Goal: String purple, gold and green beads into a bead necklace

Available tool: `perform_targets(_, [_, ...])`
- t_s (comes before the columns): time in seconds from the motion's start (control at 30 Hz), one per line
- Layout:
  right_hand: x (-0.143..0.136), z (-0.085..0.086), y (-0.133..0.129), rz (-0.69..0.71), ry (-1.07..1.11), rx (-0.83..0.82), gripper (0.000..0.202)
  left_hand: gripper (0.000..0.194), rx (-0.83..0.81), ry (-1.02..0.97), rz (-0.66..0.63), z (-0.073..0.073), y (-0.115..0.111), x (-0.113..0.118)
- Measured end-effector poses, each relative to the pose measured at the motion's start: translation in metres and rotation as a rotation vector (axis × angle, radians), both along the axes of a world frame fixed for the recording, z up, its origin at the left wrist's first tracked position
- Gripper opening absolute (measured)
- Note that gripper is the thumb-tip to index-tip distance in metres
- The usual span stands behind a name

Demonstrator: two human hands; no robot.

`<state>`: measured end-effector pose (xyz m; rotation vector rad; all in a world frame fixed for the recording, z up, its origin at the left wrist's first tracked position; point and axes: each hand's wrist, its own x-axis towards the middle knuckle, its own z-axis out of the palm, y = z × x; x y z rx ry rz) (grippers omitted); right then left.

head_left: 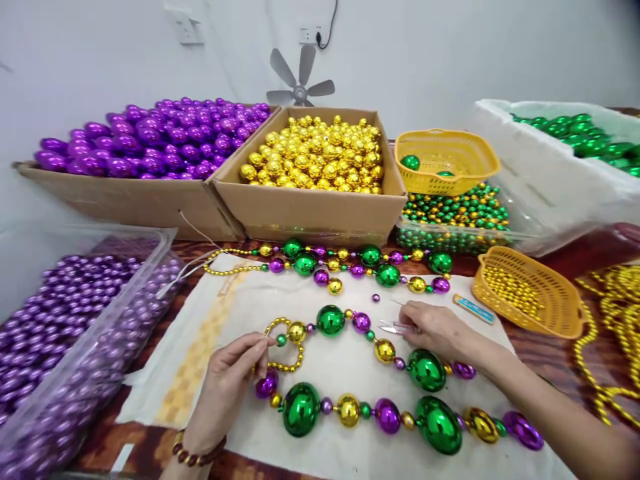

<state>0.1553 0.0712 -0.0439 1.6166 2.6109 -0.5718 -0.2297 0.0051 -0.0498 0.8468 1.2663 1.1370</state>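
A string of green, gold and purple beads [330, 321] lies in a long loop on the white cloth [240, 433]. My left hand [227, 377] is closed, pinching this string beside a small green bead, where a loop of small gold beads [290, 367] begins. My right hand [433, 327] is closed around small scissors [395, 327], their blades pointing left over the cloth near a gold bead. A thin, needle-like tip also sticks out by its fingers. One loose purple bead [376, 298] rests just beyond. Another beaded strand [305, 265] stretches across the cloth's far side.
Cardboard boxes of purple balls [150, 143] and gold balls [320, 157] stand at the back. A tub of purple beads [65, 320] is left. At right are yellow baskets [555, 323], a blue-labelled packet [473, 309], gold bead strands [617, 320] and a white container [550, 160] of green balls.
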Motion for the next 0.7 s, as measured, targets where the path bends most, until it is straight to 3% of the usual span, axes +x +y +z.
perform_targets(0.1, [0.010, 0.001, 0.004, -0.039, 0.030, -0.039, 0.007, 0.015, 0.043, 0.000, -0.016, -0.001, -0.003, -0.001])
perform_targets(0.23, [-0.001, 0.025, 0.012, -0.056, 0.175, -0.060, 0.010, 0.015, 0.098, 0.036, -0.073, -0.005, -0.004, -0.004])
perform_targets(0.37, [-0.061, 0.045, 0.033, 0.092, 0.219, 0.079, 0.019, 0.015, 0.119, 0.058, -0.101, -0.009, -0.003, -0.008])
perform_targets(0.43, [-0.099, 0.045, 0.046, 0.278, 0.120, 0.195, 0.024, 0.016, 0.120, 0.059, -0.095, -0.010, -0.003, -0.009])
perform_targets(0.53, [-0.145, 0.038, 0.064, 0.402, 0.082, 0.236, 0.017, 0.016, 0.106, 0.056, -0.071, -0.009, -0.004, -0.011])
perform_targets(0.7, [-0.174, 0.028, 0.076, 0.499, 0.071, 0.253, 0.016, 0.016, 0.086, 0.059, -0.052, -0.008, -0.005, -0.014])
